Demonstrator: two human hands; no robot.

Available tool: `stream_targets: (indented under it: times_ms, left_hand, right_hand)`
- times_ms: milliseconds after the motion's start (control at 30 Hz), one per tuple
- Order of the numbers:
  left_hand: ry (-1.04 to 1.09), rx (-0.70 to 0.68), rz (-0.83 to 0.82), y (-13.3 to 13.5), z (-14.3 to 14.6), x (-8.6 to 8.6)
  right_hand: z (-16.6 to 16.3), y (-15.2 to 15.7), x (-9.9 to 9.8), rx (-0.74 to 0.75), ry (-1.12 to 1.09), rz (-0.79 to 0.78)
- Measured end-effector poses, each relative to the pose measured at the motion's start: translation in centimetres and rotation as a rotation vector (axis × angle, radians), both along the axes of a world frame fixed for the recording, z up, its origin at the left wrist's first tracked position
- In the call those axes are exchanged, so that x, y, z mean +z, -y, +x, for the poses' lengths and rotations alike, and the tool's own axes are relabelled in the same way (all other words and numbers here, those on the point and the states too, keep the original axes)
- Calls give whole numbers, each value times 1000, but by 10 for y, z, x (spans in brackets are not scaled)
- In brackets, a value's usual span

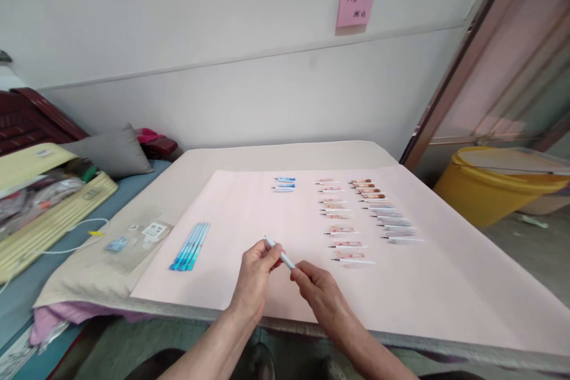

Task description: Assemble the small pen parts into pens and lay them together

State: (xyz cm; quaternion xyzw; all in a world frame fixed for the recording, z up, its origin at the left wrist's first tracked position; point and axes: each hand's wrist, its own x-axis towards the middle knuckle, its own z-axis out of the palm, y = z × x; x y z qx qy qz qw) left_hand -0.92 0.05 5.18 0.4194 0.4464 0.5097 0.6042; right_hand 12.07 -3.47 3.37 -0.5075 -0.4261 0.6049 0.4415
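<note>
Between my two hands a pale blue pen (285, 259) is held at a slant over the near part of the table. My left hand (259, 266) pinches it near its upper left end. At the lower right end, the fingers of my right hand (317, 286) close on it. Several blue pens (190, 247) lie side by side to the left. Farther back, a few blue pen parts (285, 184) lie apart. On the right is a column of disassembled pink-patterned pens (347, 244), beside another column of brown and grey ones (383, 214).
A pale pink sheet (249, 219) covers the table. Clear plastic packaging (145, 237) lies at its left. A yellow bin (485, 184) stands on the right, and a pink note (356, 3) is taped to the wall. At far left are a grey cushion (111, 151) and a yellow container (57, 219).
</note>
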Motion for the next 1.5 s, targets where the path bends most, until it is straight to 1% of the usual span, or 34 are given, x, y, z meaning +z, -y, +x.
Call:
stream_targets:
  times_ms: [33,133,200,233,300,433,467,500,533,567,633,667,733,833,900,1033,1133,1233,1333,1400,1500]
  left_hand:
    - [0,-6,3,0,0,0]
    - [46,-64,-6,1,0,3]
    - [95,-107,-14,3,2,7]
    - [115,-120,-20,4,2,8]
    - [134,-121,-44,4,3,9]
    - [71,-39,-78,2,1,3]
    - [52,-24,-69,2,1,1]
    - [40,-16,-56,1,1,0]
    - [37,-18,-43,1,1,-1]
    - [41,-29,-34,1,1,-2]
    - [61,-62,-25,2,2,-1]
    - [74,-80,-23,2,2,-1]
    - [92,-99,-25,4,4,0]
    - [71,-110,-39,6,6,1]
    - [35,-147,-42,9,8,2]
    - [35,-199,-49,13,11,3]
    - [80,-158,-103,8,8,0]
    - [154,-59,-208,-2,-2,-3]
    - [235,26,-267,-13,-14,-3]
    - [258,45,-264,-19,-20,-2]
    - [262,20,-255,-21,-23,2]
  right_hand:
    - [1,2,1,40,-86,-64]
    - [4,7,6,202,-446,-336]
    - [6,9,8,257,-592,-420]
    - [6,9,9,259,-611,-421]
    - [5,8,8,223,-553,-363]
    - [0,1,3,49,-178,-132]
    - [-1,0,2,17,-112,-92]
    - [-1,0,2,10,-96,-86]
    - [0,1,2,31,-138,-118]
    - [1,2,3,77,-226,-184]
    - [4,5,5,190,-451,-350]
    - [5,6,5,230,-543,-409]
    - [7,7,5,248,-623,-441]
    - [6,5,2,186,-572,-365]
    - [4,4,1,137,-512,-313]
    - [1,4,-1,88,-463,-292]
    - [1,5,-1,32,-502,-279]
    - [3,4,0,-8,-483,-222]
    - [6,2,4,-4,-264,-100]
    - [10,2,6,28,-54,58]
    - [13,5,8,113,244,307]
